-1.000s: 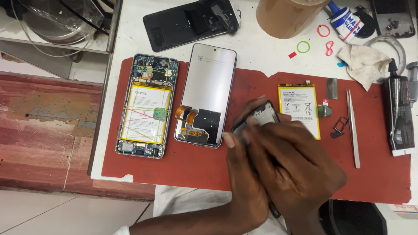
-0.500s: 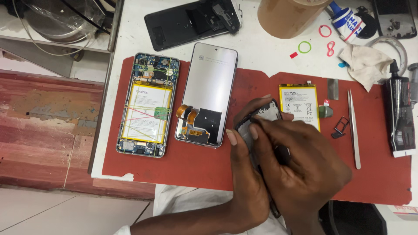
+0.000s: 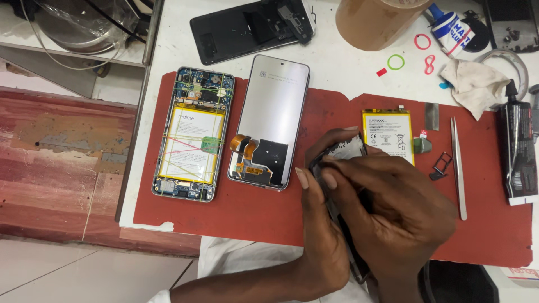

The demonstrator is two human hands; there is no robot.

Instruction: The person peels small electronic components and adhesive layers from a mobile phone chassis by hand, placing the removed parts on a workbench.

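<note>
Gripping a dark phone frame (image 3: pixel 342 154) between them, both hands work over the near middle of the red mat (image 3: pixel 264 216): the left hand (image 3: pixel 323 235) has its grip clenched around the frame's left edge, thumb pressed along it, while the right hand (image 3: pixel 401 216) lies over the frame's face, its fingers curled down on it, so most of the part is hidden and only its upper end shows. Just beyond that end, a loose yellow battery (image 3: pixel 388 134) lies flat on the mat. To the right of the battery sit a small SIM tray (image 3: pixel 441 166) and a pair of metal tweezers (image 3: pixel 458 165), lying lengthwise. To the left of the hands rests a display panel (image 3: pixel 270 120), face down, with an orange flex cable at its lower part, and further left an opened phone (image 3: pixel 193 133) showing its battery and circuit board. Beyond the mat, on the white counter (image 3: pixel 337 62), lie a black back cover (image 3: pixel 250 28), coloured rubber rings (image 3: pixel 396 62) and a crumpled white cloth (image 3: pixel 477 84).
</note>
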